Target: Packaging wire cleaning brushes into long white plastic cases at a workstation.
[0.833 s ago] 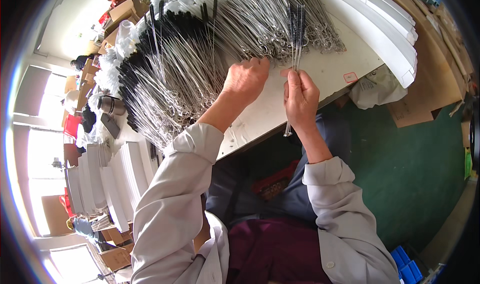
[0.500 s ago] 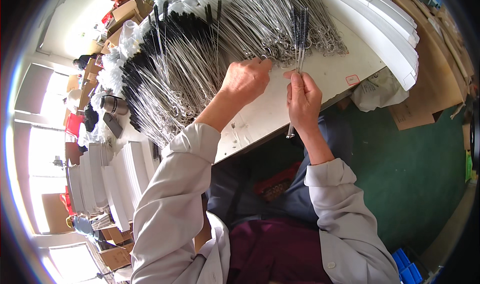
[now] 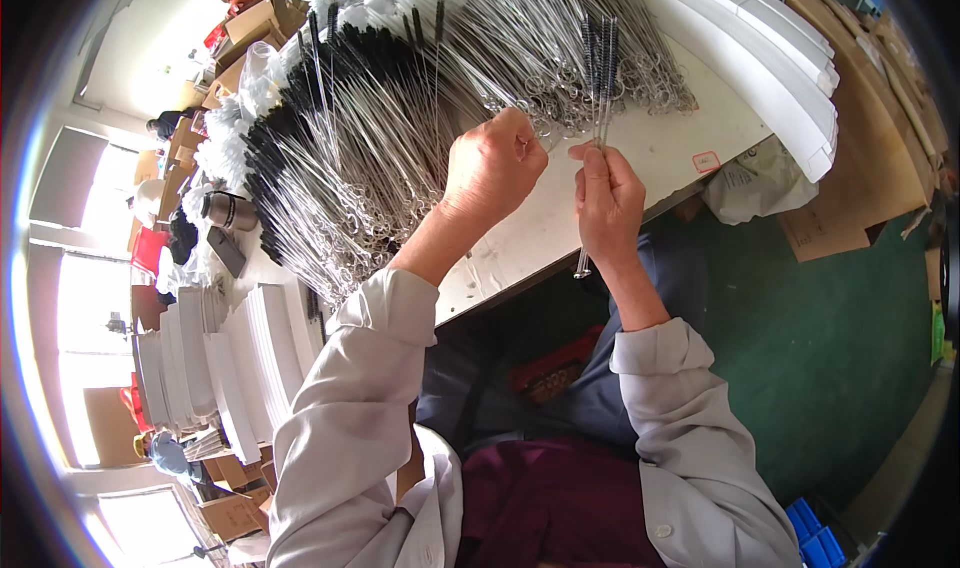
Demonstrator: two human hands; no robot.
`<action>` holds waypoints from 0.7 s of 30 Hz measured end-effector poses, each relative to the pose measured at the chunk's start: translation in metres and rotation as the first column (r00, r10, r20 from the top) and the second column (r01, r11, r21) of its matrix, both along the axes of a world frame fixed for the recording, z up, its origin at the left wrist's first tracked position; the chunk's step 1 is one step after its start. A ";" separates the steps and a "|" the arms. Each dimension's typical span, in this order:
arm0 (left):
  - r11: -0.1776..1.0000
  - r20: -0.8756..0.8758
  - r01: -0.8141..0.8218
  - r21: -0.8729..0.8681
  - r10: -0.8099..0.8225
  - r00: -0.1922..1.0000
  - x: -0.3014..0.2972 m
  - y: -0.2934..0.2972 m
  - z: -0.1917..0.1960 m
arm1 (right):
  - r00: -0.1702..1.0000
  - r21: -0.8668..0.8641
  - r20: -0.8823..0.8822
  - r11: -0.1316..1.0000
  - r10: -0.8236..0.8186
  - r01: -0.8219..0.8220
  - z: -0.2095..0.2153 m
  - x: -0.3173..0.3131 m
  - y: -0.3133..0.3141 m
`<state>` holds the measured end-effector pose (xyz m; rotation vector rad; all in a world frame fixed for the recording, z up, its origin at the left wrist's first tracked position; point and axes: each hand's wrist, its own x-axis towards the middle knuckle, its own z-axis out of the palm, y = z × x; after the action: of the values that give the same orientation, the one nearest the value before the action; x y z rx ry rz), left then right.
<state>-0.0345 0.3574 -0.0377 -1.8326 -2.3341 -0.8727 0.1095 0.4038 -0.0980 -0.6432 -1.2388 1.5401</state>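
Observation:
My right hand (image 3: 607, 200) grips a small bunch of thin wire brushes (image 3: 601, 68) with black bristle tips, held upright over the white table (image 3: 650, 153); their looped wire ends stick out below my palm. My left hand (image 3: 492, 166) is closed at the edge of a big fanned heap of the same wire brushes (image 3: 400, 118), pinching at a wire there; what it holds is hidden by the fingers. The two hands are close together, almost touching.
Stacks of curved white card strips lie at the table's left (image 3: 225, 368) and at its far right (image 3: 770, 58). A metal cup (image 3: 228, 211) and a dark phone-like object (image 3: 228, 251) sit left of the heap. Cardboard boxes (image 3: 250, 18) stand behind; green floor (image 3: 840, 328) lies right.
My left hand has shifted a little right toward my right hand. The right hand has kept its bunch of brushes upright, almost in the same spot.

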 end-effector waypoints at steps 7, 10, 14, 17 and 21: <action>0.999 -0.066 0.024 -0.039 -0.026 0.997 0.013 -0.017 -0.008 | 1.000 0.002 -0.027 1.000 -0.003 0.003 -0.002 -0.002 0.000; 1.000 0.038 -0.005 -0.002 0.005 0.999 0.019 -0.022 -0.001 | 1.000 0.004 -0.009 1.000 0.016 -0.016 -0.002 0.000 0.001; 0.998 0.047 0.044 -0.049 -0.041 0.998 0.038 -0.033 -0.006 | 1.000 0.040 -0.004 0.999 -0.019 0.020 -0.004 -0.001 0.002; 0.999 0.082 0.053 0.002 -0.053 0.995 0.045 -0.036 0.015 | 1.000 -0.014 0.010 1.000 -0.003 0.003 -0.001 -0.003 0.000; 0.981 0.123 0.126 0.150 -0.145 0.982 0.061 -0.040 0.067 | 0.999 0.056 -0.034 0.998 -0.041 0.042 0.000 -0.001 0.000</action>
<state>0.0269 0.3173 0.0290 -1.9489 -2.1738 -1.1795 0.1083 0.4042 -0.0984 -0.6005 -1.2327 1.4705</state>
